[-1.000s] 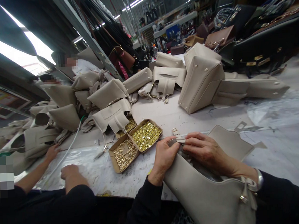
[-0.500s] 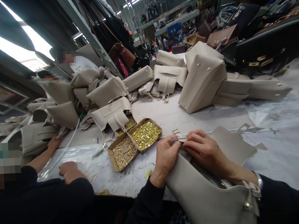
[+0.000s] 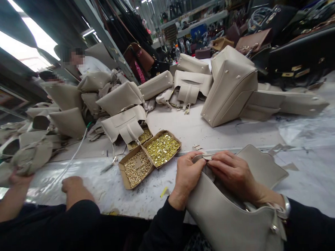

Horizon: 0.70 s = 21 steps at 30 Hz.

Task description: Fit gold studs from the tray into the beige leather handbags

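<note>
A beige handbag (image 3: pixel 231 219) leans at the table's near edge, its flap (image 3: pixel 253 162) spread out to the right on the table. My left hand (image 3: pixel 187 173) is closed on the bag's upper edge, thumb on top. My right hand (image 3: pixel 234 172) pinches a small beige strap (image 3: pixel 207 157) at that same edge, its fingertips close to the left thumb. What lies beneath the fingertips is hidden. A metal-tipped tab (image 3: pixel 274 224) dangles from the bag's right side, near my right wrist.
Cardboard trays of gold rivets (image 3: pixel 137 168) and gold studs (image 3: pixel 163 148) stand left of my hands. Beige handbags (image 3: pixel 230 88) are piled along the table's back. At left, a co-worker's hand (image 3: pixel 21 180) holds a beige bag piece (image 3: pixel 32 155); their other hand (image 3: pixel 72 184) rests closed on the table.
The co-worker's far hand has pulled a beige bag piece nearer along the left side. My own hands stay at the bag's edge with only slight finger movement. The view has shifted a little.
</note>
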{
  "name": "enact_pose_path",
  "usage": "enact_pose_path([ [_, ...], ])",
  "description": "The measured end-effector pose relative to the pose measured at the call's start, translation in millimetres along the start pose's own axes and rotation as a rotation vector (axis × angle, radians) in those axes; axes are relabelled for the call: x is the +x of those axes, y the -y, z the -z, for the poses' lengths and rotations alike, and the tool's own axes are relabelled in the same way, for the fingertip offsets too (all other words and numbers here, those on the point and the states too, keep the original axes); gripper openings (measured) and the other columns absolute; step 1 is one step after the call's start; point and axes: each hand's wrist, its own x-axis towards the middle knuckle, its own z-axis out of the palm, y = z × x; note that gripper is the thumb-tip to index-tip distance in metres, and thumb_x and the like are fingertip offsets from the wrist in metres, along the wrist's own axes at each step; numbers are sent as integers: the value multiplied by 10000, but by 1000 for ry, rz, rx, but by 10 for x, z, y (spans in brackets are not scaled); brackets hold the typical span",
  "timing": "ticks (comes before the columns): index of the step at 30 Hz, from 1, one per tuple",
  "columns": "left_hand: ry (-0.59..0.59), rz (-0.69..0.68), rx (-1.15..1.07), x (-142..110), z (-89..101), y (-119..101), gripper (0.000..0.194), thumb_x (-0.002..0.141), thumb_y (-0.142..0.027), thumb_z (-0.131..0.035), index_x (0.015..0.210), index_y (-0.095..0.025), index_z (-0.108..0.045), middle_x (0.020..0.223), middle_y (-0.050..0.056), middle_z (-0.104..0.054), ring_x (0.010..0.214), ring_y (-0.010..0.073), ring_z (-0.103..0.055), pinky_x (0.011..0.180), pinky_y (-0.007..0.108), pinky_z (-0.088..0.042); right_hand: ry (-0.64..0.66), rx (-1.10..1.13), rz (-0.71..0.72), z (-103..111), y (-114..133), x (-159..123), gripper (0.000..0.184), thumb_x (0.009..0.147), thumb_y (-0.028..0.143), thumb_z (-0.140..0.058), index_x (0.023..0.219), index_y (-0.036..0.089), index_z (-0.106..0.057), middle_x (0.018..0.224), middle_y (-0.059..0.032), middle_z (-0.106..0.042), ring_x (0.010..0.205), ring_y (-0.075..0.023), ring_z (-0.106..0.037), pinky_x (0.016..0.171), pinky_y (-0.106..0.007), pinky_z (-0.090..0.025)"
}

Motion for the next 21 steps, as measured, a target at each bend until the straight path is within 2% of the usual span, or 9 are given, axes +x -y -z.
enact_pose_path([
  [5, -28, 18, -10, -29, -19, 18, 242, 770, -150, -680, 971, -173, -813, 936, 48, -800, 928, 238, -730, 924, 345, -544, 27, 72, -69, 2, -33, -4, 153, 1006, 177, -589, 985, 234, -729, 933, -71, -696, 880, -225, -626, 779, -370, -531],
  [9, -44, -4, 14, -27, -17, 32, 243, 768, -165, -691, 977, -182, -816, 938, 46, -800, 921, 240, -729, 921, 348, -546, 1, 148, -121, -3, -60, 10, 115, 995, 195, -630, 953, 234, -729, 917, -56, -684, 858, -212, -621, 755, -357, -526],
  [21, -60, 33, -19, -9, -29, 4, 246, 752, -179, -689, 966, -157, -810, 941, 65, -796, 928, 254, -728, 913, 360, -546, -3, 119, -101, 24, -10, 18, 103, 982, 147, -646, 977, 221, -717, 946, -59, -674, 887, -219, -602, 775, -371, -511],
])
